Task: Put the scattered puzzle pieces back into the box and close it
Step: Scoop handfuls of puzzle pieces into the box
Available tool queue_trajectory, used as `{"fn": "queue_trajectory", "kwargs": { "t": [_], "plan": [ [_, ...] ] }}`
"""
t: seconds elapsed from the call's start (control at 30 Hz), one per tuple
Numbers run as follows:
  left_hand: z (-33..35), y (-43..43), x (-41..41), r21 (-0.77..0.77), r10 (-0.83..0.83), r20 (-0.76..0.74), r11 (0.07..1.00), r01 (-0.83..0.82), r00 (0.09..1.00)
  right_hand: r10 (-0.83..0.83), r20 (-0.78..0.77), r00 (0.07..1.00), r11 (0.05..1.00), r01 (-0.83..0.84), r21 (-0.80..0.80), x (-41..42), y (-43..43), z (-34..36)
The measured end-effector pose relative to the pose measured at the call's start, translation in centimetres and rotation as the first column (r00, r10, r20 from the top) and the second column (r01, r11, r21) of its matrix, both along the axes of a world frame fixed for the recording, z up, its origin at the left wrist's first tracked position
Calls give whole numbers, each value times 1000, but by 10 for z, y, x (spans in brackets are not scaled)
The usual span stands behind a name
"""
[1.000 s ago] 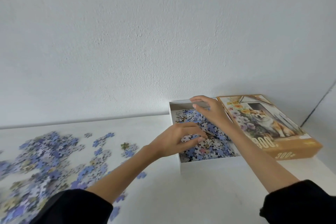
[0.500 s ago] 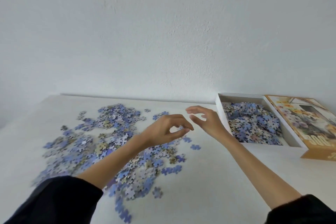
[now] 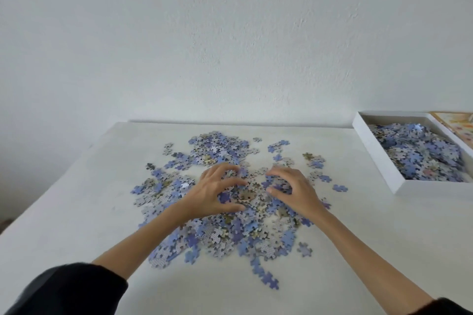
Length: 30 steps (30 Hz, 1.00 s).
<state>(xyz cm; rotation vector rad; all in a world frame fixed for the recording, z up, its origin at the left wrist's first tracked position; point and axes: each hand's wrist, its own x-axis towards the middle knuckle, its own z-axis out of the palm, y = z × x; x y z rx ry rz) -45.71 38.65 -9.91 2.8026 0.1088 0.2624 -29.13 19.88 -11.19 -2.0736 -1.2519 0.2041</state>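
Observation:
A wide heap of blue and grey puzzle pieces (image 3: 225,233) lies scattered on the white table (image 3: 76,212). My left hand (image 3: 212,192) and my right hand (image 3: 294,190) rest on the middle of the heap, fingers spread and curled over the pieces, facing each other with a small mound between them. Neither hand has lifted anything. At the right stands the open white box (image 3: 376,155), partly filled with several pieces. Beside it, the orange lid (image 3: 455,124) shows only at the frame's edge.
A white wall rises directly behind the table. The table's left edge runs diagonally at the far left. A few stray pieces (image 3: 267,277) lie near the front, and one (image 3: 340,188) lies between the heap and the box.
Both hands left the box, crossed to the left and came down onto the scattered heap. The view swung left, so the box now sits at the right edge.

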Motion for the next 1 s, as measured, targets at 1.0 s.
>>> {"fn": "queue_trajectory", "kwargs": {
  "t": [1.0],
  "plan": [
    [-17, 166, -36, -192, 589, -112, 777, -599, 800, -214, -95, 972, 944, 181, -277, 88, 44, 4]
  ]
}}
